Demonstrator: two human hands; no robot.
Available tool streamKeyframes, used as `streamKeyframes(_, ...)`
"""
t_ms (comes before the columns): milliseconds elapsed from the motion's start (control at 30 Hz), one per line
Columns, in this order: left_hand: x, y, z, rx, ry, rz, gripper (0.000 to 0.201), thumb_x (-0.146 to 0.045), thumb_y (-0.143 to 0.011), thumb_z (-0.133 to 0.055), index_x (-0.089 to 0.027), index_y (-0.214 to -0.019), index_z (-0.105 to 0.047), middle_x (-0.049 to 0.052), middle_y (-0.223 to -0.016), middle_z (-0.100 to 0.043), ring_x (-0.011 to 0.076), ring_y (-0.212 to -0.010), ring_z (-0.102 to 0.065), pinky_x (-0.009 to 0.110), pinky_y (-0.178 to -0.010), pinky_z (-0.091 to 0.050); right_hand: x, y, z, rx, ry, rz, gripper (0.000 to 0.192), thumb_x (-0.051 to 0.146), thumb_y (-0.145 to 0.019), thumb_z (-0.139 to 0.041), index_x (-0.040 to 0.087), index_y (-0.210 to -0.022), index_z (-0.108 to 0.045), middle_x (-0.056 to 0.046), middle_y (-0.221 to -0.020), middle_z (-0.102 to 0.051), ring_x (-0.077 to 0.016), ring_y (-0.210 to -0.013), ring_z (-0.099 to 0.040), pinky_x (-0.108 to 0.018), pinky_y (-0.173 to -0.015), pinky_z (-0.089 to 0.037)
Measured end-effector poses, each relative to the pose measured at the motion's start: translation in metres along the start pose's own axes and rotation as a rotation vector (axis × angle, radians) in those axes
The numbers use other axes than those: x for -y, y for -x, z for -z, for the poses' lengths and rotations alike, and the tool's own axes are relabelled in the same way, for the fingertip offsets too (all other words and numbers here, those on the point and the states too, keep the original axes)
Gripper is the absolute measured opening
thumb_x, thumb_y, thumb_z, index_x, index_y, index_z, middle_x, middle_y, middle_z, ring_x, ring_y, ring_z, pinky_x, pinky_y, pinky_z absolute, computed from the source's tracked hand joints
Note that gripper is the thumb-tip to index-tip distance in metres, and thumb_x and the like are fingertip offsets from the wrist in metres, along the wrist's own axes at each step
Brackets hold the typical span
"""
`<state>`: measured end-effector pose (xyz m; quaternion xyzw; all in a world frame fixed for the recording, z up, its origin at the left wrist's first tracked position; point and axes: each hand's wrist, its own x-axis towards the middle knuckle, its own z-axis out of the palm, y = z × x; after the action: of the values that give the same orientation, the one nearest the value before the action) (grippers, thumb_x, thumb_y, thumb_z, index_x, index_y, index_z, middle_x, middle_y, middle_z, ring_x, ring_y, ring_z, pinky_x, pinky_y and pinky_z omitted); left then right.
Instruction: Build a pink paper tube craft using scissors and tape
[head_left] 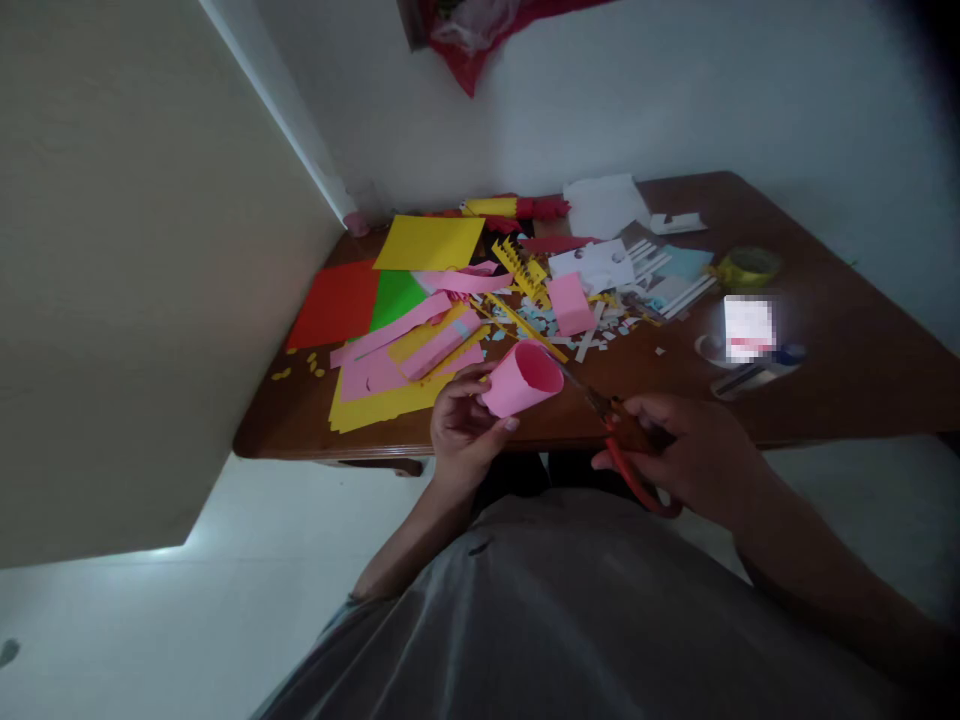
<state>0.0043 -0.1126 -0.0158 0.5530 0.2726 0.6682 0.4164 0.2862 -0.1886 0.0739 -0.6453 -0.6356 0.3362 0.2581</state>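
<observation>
My left hand grips a pink paper tube from its left side, thumb below and fingers behind. The tube's round opening faces up and to the right. In my right hand is a pair of scissors with orange handles. Their blades point up and left towards the tube's rim; whether they touch it I cannot tell. Beyond the tube, a pink paper rectangle lies over many small paper scraps.
The brown wooden table carries a yellow sheet, a red sheet and pink strips at left. A roll of tape and a bright, blurred-out item lie at right. A wall stands behind.
</observation>
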Motion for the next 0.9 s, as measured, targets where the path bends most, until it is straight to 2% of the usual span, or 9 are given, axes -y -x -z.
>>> streamKeyframes(100,0.002,-0.001,0.002,0.011,0.033,-0.021,0.056,-0.04,-0.078,-0.112,-0.029,-0.121,-0.079,0.009,-0.137,-0.079,0.0285,-0.137,-0.078,0.036,-0.106,-0.063,0.002,0.0,0.003,-0.005,0.109,-0.003,0.038,0.053,-0.079,-0.098,0.027,-0.086,-0.071,0.001,-0.07,-0.073,-0.0219,-0.06,-0.064,-0.035,-0.058,-0.043)
streamKeyframes(200,0.004,0.001,0.004,0.024,0.069,-0.009,0.053,-0.04,-0.08,-0.11,-0.03,-0.124,-0.082,0.009,-0.138,-0.079,0.0274,-0.135,-0.078,0.037,-0.109,-0.063,0.004,0.001,0.007,-0.002,0.164,0.032,0.041,0.053,-0.078,-0.099,0.028,-0.083,-0.066,0.001,-0.069,-0.07,-0.0211,-0.06,-0.061,-0.035,-0.059,-0.042)
streamKeyframes(367,0.004,0.004,0.007,0.011,0.124,0.023,0.053,-0.04,-0.08,-0.109,-0.031,-0.125,-0.083,0.008,-0.142,-0.078,0.0272,-0.13,-0.079,0.036,-0.106,-0.063,0.003,0.004,0.01,-0.001,0.139,-0.008,0.039,0.053,-0.081,-0.099,0.028,-0.084,-0.07,0.002,-0.065,-0.066,-0.0214,-0.06,-0.061,-0.034,-0.058,-0.041)
streamKeyframes(500,0.001,0.004,0.005,-0.018,0.113,0.034,0.052,-0.041,-0.079,-0.109,-0.03,-0.122,-0.083,0.008,-0.138,-0.079,0.028,-0.128,-0.079,0.036,-0.104,-0.063,0.001,0.005,0.011,0.008,0.109,-0.024,0.041,0.062,-0.086,-0.095,0.027,-0.085,-0.073,0.0,-0.068,-0.069,-0.0222,-0.062,-0.063,-0.034,-0.06,-0.042)
streamKeyframes(633,0.0,0.005,0.004,-0.015,0.159,0.052,0.051,-0.04,-0.079,-0.109,-0.03,-0.123,-0.084,0.007,-0.134,-0.08,0.0257,-0.124,-0.079,0.034,-0.103,-0.063,-0.001,0.004,0.013,0.007,0.161,0.008,0.053,0.073,-0.082,-0.095,0.027,-0.082,-0.068,0.001,-0.065,-0.066,-0.0212,-0.059,-0.059,-0.035,-0.058,-0.04)
streamKeyframes(800,-0.001,0.008,0.006,0.021,0.158,0.086,0.052,-0.046,-0.08,-0.108,-0.029,-0.122,-0.083,0.009,-0.133,-0.081,0.0291,-0.125,-0.08,0.038,-0.102,-0.065,-0.002,0.006,0.014,-0.011,0.167,0.036,0.047,0.065,-0.081,-0.098,0.027,-0.085,-0.07,0.001,-0.068,-0.067,-0.0209,-0.061,-0.06,-0.035,-0.058,-0.04)
streamKeyframes(900,-0.001,0.007,0.003,0.013,0.204,0.12,0.054,-0.047,-0.078,-0.109,-0.028,-0.121,-0.081,0.008,-0.128,-0.082,0.0283,-0.12,-0.081,0.037,-0.099,-0.066,-0.003,0.005,0.014,-0.008,0.147,0.019,0.046,0.063,-0.08,-0.099,0.027,-0.082,-0.071,0.001,-0.065,-0.066,-0.0205,-0.059,-0.059,-0.035,-0.057,-0.04)
